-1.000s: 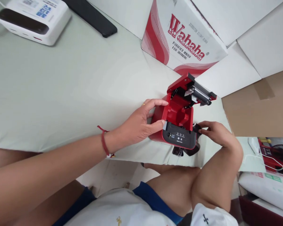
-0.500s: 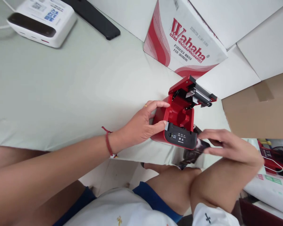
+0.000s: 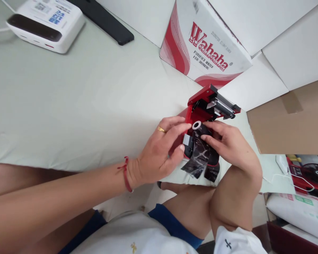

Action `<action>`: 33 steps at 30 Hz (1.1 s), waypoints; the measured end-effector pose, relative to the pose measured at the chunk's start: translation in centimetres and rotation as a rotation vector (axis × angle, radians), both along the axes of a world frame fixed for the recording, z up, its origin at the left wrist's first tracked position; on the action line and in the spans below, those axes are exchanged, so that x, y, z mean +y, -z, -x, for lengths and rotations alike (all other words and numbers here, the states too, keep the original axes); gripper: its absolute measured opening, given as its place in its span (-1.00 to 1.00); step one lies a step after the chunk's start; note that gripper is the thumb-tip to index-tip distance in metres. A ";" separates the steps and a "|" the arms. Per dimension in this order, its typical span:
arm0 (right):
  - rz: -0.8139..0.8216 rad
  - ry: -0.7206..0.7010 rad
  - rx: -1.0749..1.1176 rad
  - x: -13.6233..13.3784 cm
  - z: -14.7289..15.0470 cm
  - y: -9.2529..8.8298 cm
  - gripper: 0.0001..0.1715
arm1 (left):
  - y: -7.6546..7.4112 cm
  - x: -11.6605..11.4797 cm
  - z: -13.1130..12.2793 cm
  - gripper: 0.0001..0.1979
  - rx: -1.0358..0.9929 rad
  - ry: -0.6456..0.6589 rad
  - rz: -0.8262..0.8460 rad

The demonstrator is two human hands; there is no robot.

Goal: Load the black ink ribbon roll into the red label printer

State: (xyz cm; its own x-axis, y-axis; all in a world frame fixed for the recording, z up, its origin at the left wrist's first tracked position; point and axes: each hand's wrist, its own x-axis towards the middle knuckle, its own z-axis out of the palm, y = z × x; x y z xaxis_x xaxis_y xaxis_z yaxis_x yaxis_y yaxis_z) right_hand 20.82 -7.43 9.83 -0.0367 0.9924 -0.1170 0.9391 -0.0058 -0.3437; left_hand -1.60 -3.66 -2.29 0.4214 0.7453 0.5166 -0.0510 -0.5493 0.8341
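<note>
A small red printer (image 3: 198, 106) with its lid swung open stands at the near edge of the pale green table (image 3: 82, 98). My left hand (image 3: 159, 150) grips its left side, thumb on the front corner, fingers along the top rim. My right hand (image 3: 228, 144) holds a black roll with a white core (image 3: 200, 141) over the printer's open bay. A loose dark glossy strip (image 3: 196, 164) hangs from the roll in front of the printer's black panel, which is mostly hidden.
A red and white "Wahaha" carton (image 3: 204, 42) stands behind the printer, with white boxes (image 3: 288, 38) and brown cardboard (image 3: 288, 120) to the right. A white device (image 3: 45, 23) and a black flat object (image 3: 106, 21) lie at the far left. Bags and red items (image 3: 304, 190) sit lower right.
My right hand has lifted the black roll from beside the printer's right side up and left, over the open bay. My left hand has shifted its fingers slightly on the printer.
</note>
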 end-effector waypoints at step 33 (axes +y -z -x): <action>-0.280 -0.037 -0.350 -4.0 2.9 -2.7 -0.62 | -1.5 -0.9 1.1 -0.83 0.011 0.064 -0.632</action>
